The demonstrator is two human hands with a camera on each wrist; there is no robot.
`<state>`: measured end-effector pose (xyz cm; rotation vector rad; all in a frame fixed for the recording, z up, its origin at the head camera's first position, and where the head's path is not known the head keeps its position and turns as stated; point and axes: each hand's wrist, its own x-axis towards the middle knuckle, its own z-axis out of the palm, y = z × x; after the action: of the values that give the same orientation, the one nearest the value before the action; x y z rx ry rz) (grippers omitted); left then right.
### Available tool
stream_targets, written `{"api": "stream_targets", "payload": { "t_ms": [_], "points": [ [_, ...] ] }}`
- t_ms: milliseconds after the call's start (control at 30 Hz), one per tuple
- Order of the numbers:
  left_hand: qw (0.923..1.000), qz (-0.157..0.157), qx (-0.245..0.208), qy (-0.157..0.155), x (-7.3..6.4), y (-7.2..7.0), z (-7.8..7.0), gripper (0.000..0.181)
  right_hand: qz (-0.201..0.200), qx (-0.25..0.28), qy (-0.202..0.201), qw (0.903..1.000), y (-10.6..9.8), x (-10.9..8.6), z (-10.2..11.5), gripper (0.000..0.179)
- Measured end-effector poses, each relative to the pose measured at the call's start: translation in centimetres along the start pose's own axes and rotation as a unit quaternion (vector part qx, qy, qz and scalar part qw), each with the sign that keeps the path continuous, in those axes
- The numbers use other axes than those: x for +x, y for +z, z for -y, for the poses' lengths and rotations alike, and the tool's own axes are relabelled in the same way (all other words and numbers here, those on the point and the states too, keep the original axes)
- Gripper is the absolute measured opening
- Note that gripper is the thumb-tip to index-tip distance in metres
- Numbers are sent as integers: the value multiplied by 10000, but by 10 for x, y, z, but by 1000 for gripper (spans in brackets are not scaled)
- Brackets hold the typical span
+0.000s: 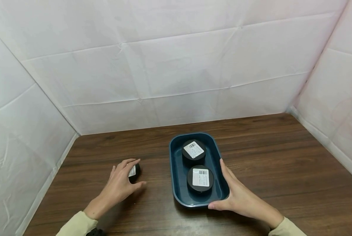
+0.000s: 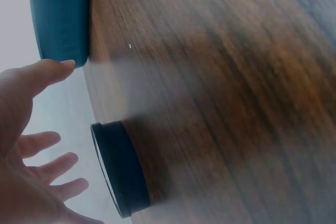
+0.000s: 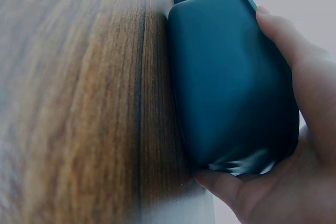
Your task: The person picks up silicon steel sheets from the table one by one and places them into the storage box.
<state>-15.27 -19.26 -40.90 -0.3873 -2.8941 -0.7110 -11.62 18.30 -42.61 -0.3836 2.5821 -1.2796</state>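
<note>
On the table's left, a small round black container point(image 1: 134, 172) with a white label lies partly hidden behind my left hand point(image 1: 120, 182). In the left wrist view that hand's fingers and thumb are spread, with a gap between them and the container point(image 2: 121, 169). My right hand point(image 1: 236, 193) holds the near right corner of a dark blue tray point(image 1: 176, 177), thumb at the front edge and fingers along the right side. Inside the tray sit two more round black containers, one at the back point(image 1: 193, 152) and one at the front point(image 1: 200, 179), labels facing up.
The brown wooden table point(image 1: 276, 157) extends on both sides of the tray. White sheeting point(image 1: 182, 72) stands behind it and at the left and right. Some bare wood lies between the tray and the loose container.
</note>
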Motion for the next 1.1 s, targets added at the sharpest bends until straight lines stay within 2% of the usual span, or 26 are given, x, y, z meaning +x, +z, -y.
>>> {"api": "stream_targets", "payload": {
  "t_ms": [433, 733, 1100],
  "points": [
    [9999, -86, -114, 44, -2, 0, 6, 70, 1, -24, 1, 10000, 0, -1, 0, 136],
    [9990, -254, -123, 358, -5, -1, 16, 81, -17, -54, -37, 10000, 0, -1, 1, 136],
    [9981, -233, -144, 546, -7, -1, 25, 81, -6, -22, -46, 10000, 0, -1, 1, 136]
  ]
}}
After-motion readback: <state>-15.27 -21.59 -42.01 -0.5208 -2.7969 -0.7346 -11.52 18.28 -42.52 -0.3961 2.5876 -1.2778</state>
